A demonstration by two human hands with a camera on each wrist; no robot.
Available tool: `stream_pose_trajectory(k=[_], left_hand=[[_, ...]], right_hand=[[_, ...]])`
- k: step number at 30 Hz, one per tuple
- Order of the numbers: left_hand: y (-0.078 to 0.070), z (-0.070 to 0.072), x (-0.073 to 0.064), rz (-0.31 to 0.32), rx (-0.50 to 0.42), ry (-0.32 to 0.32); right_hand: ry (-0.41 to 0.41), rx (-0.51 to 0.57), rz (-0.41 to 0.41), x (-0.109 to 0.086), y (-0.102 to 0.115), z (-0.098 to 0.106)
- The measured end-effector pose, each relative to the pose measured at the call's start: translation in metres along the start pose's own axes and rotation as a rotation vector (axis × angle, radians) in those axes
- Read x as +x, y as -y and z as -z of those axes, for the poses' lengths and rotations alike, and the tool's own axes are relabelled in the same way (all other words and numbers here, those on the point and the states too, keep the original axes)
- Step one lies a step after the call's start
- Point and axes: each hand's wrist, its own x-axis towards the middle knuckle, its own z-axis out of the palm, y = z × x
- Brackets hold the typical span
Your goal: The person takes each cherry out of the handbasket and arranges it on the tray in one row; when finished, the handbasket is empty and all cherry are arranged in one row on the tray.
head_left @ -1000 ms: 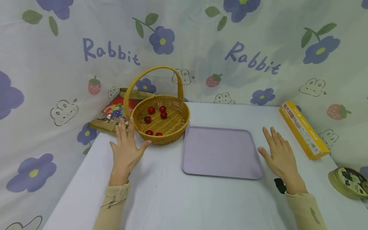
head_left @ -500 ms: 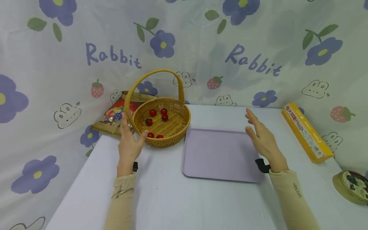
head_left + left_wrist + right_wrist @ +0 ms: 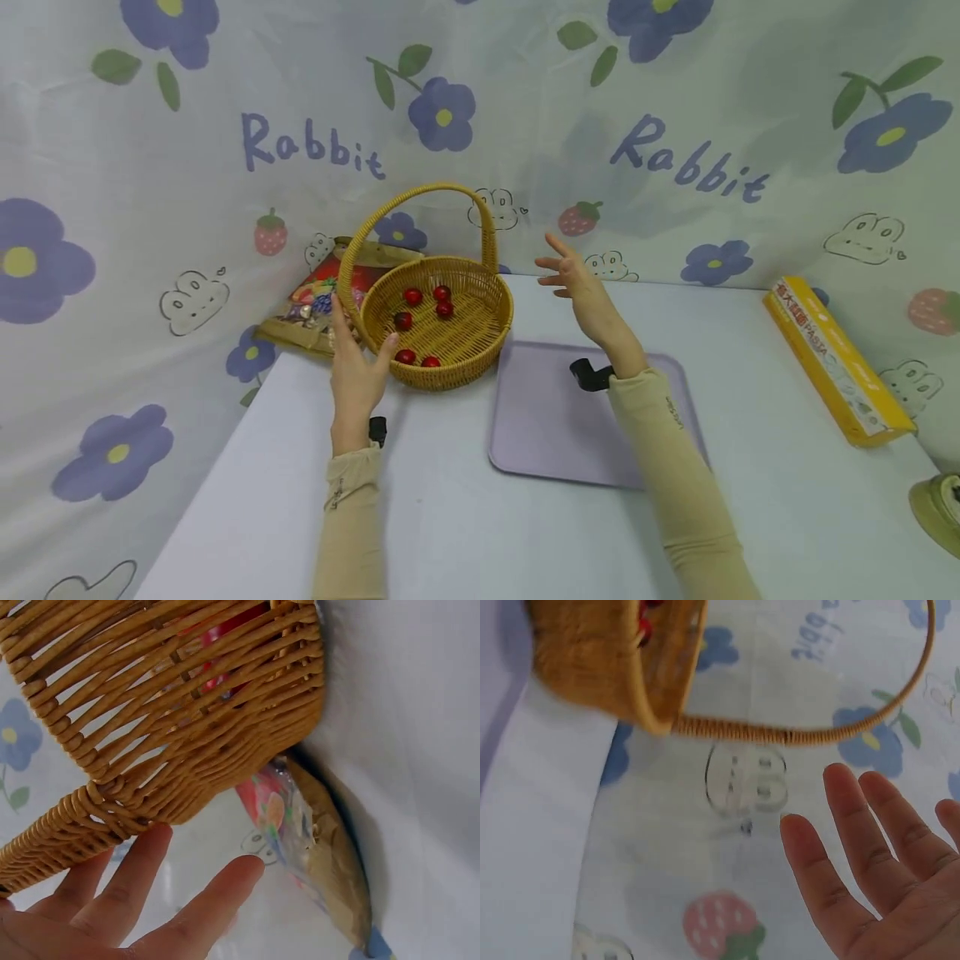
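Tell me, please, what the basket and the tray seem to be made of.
The basket: slightly glossy, interlaced strands suggest wicker, perhaps plastic imitation.
The tray: likely matte plastic, given its smooth, evenly lilac surface, though coated metal is possible.

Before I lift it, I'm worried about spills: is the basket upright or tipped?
Upright: the basket sits on the table, its handle arching overhead, red fruits inside.

You occupy what appears to be a staged tabletop set-up: white table [image 3: 450, 525], walled at back and sides by "Rabbit"-print cloth [image 3: 517, 83]; wider premises undetermined.
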Motion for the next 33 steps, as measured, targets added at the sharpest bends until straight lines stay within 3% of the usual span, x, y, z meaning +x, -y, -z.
stream_pose_trajectory(k=[9,15,20,23,27,33], left_hand=[[0.009,0.007,0.002,0.059,-0.009,0.049],[0.011,0.004,0.001,0.075,0.005,0.058],[0.010,-0.002,0.002,0.068,-0.002,0.061],[0.009,-0.004,0.002,0.070,0.005,0.066],[0.010,0.001,0.001,0.075,0.018,0.062],[0.010,0.000,0.001,0.069,0.011,0.061]], right_hand=[[0.145,0.186,-0.124,0.063,0.000,-0.059],[0.276,0.167,-0.270,0.086,0.006,-0.086],[0.428,0.083,-0.387,0.093,0.004,-0.102],[0.520,-0.003,-0.412,0.093,0.000,-0.112],[0.601,-0.062,-0.440,0.093,-0.006,-0.131],[0.684,-0.062,-0.532,0.095,-0.011,-0.140]])
